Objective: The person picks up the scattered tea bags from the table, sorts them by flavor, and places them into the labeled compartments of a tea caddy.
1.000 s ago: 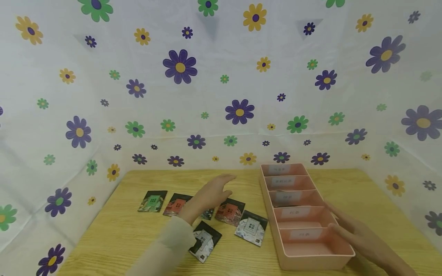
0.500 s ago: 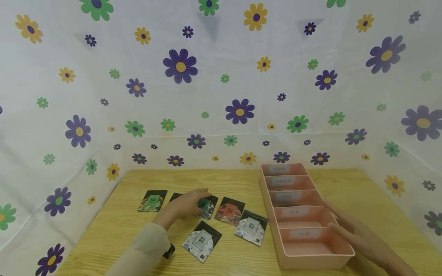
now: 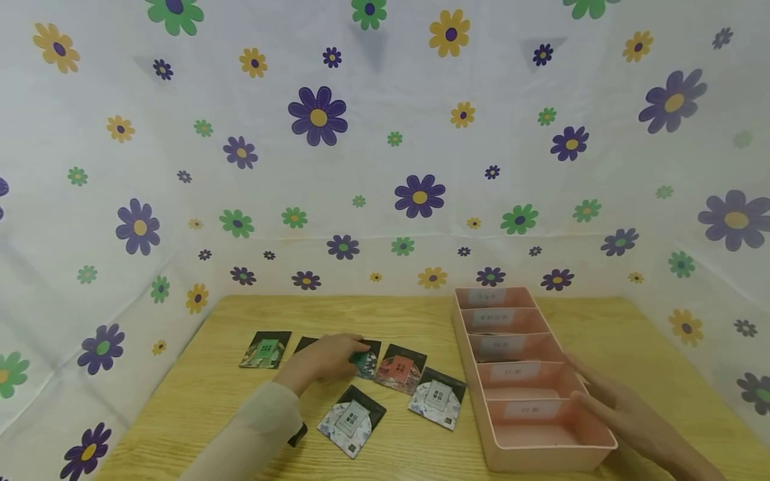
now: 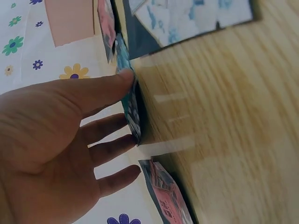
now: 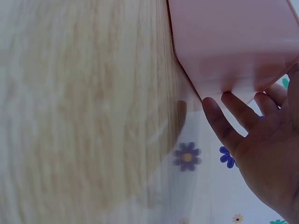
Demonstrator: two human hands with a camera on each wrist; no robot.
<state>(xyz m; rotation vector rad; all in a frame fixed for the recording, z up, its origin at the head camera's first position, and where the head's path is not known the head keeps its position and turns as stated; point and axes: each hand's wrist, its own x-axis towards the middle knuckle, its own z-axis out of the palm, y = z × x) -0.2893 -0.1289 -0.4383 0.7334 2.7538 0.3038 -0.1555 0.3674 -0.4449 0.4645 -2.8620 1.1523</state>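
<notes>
Left hand [image 3: 327, 357] spread, thumb on teal packet [image 3: 369, 364] left of box [image 3: 541, 458]; right hand [image 3: 625, 414], fingers spread, against box's right side; careless pinch might drag red packet [image 3: 402, 369], lying close on box side.

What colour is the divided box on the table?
The box is light pink, dividers included; it shows best in the head view.

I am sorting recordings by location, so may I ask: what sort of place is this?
Probably a makeshift indoor sorting station: flower-printed sheeting rises behind and beside a wood-grain table, which bears flat packets and a pink divided box.
</notes>
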